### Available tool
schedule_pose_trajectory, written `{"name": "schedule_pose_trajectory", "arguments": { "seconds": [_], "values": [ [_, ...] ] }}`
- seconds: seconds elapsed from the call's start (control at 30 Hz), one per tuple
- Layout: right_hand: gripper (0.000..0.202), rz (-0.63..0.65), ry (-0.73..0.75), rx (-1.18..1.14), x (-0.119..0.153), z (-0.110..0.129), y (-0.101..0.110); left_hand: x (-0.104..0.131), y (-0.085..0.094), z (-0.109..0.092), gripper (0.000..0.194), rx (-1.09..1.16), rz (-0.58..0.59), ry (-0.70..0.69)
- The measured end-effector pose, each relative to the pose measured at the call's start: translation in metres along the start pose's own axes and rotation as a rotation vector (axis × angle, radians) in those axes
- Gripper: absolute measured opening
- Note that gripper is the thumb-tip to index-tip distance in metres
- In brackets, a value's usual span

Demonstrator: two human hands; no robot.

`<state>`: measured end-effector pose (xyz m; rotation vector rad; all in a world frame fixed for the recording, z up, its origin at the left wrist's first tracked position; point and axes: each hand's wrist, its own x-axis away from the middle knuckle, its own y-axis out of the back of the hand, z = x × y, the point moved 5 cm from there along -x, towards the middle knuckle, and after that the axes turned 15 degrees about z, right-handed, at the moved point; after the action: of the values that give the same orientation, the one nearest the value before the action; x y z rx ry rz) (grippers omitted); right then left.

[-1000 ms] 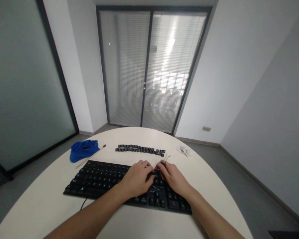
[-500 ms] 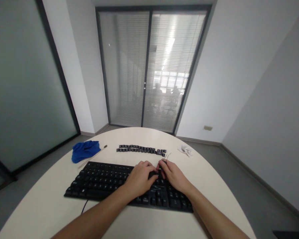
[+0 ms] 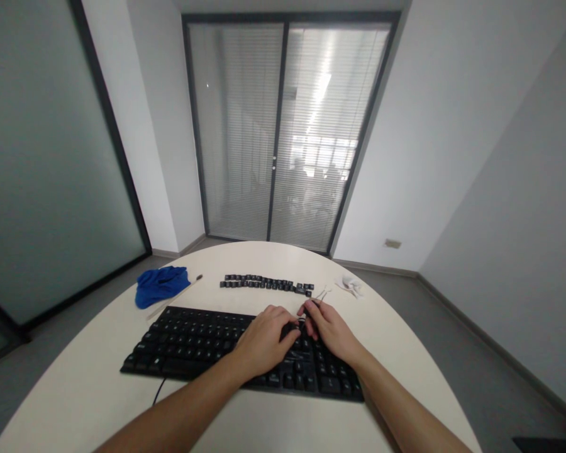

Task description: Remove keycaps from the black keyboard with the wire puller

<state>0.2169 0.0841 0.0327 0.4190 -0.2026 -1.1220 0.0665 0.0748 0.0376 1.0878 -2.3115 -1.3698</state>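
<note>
A black keyboard point(image 3: 193, 340) lies across the table in front of me, partly covered by both hands. My left hand point(image 3: 266, 336) rests over its right half, thumb and fingers curled toward each other at the upper keys; whatever is between them is hidden. Just to its right, my right hand point(image 3: 327, 327) is closed around a wire keycap puller point(image 3: 324, 294). Thin wire ends stick out above that hand, and a wire loop shows below, close to my left fingertips. Beyond the keyboard, loose black keycaps point(image 3: 259, 282) stand in two rows.
A crumpled blue cloth point(image 3: 163, 286) lies at the left, beside a thin-handled brush point(image 3: 177, 296). At the right is a crumpled white tissue or cloth point(image 3: 349, 285). The keyboard's cable point(image 3: 159, 391) runs off its near edge. The table point(image 3: 405, 377) has a rounded edge.
My right hand has shifted slightly up and away from my left fingers, with the puller tilting right. A wire loop now shows between the hands. My left hand has hardly moved.
</note>
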Motion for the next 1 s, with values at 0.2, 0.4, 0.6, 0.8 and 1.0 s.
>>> {"name": "schedule_pose_trajectory", "arguments": {
  "seconds": [0.2, 0.4, 0.6, 0.8, 1.0],
  "values": [
    [0.047, 0.06, 0.05, -0.004, 0.004, 0.007, 0.0, 0.0, -0.002, 0.011, 0.021, 0.109, 0.003, 0.075],
    [0.044, 0.143, 0.121, 0.065, 0.008, 0.015, -0.001, -0.002, -0.004, 0.015, 0.025, 0.128, 0.039, 0.089],
    [0.045, 0.173, 0.164, 0.073, 0.008, 0.019, -0.003, -0.002, -0.002, 0.012, 0.026, 0.126, 0.049, 0.034],
    [0.039, 0.197, 0.183, 0.031, 0.01, 0.019, -0.002, 0.0, 0.0, 0.006, 0.024, 0.11, 0.065, -0.025],
    [0.036, 0.218, 0.196, 0.037, 0.011, 0.021, -0.004, 0.0, -0.001, 0.008, 0.023, 0.093, 0.054, 0.029]
  ]
}}
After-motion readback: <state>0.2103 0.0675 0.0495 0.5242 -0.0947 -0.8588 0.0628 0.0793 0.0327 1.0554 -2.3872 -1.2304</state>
